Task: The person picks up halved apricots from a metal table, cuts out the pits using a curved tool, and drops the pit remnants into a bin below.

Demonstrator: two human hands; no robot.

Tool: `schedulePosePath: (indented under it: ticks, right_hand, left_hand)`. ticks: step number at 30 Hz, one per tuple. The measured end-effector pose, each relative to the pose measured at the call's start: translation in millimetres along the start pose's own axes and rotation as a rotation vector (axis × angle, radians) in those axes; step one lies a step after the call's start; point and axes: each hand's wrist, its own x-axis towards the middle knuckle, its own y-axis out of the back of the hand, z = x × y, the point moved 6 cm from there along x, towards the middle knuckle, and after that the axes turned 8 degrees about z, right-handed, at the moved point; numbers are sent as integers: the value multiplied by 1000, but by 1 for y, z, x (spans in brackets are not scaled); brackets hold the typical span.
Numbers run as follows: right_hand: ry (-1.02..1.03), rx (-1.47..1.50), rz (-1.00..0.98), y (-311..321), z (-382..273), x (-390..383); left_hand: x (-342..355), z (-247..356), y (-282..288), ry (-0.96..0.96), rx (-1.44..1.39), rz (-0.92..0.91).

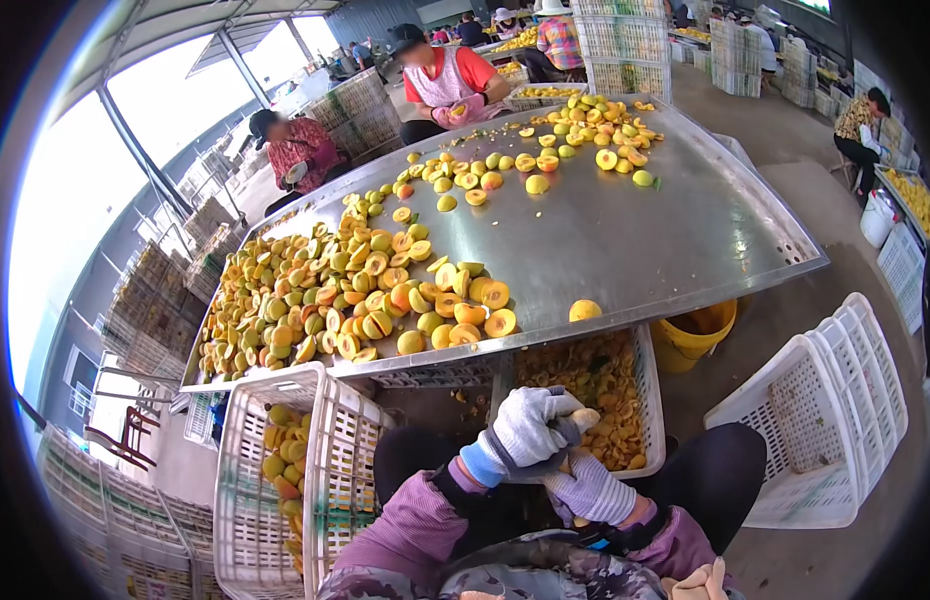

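My left hand [530, 430], in a grey-white knitted glove with a blue cuff, is closed above the near edge of a white plastic crate [652, 410]. A tan fingertip or finger cover sticks out of that glove. Just below and touching it is my right hand [592, 488], gloved too, its fingers curled. Whatever lies between the hands is hidden. Yellow fruit pieces [610, 395] fill the crate. Beyond it stands a steel table [645, 240] with a big heap of halved peach-like fruit [335, 285] on its left. One piece [585, 310] sits near the front edge.
At my left, a white crate [230, 480] holds fruit. Nested white crates [835, 420] stand tilted at my right, and a yellow bucket [697, 335] is under the table edge. Two people [450, 85] [300, 150] sit across the table. Crate stacks [622, 50] rise behind.
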Motion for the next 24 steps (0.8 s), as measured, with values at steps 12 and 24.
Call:
schedulePosePath:
  ticks: [12,24]
  right_hand:
    - [1,3,40,-3,8,-4]
    - [-807,966,-155,-18,24,-26]
  left_hand:
    - [2,-21,-26,418,-64,-272]
    - [-14,-24,33,88,183,392]
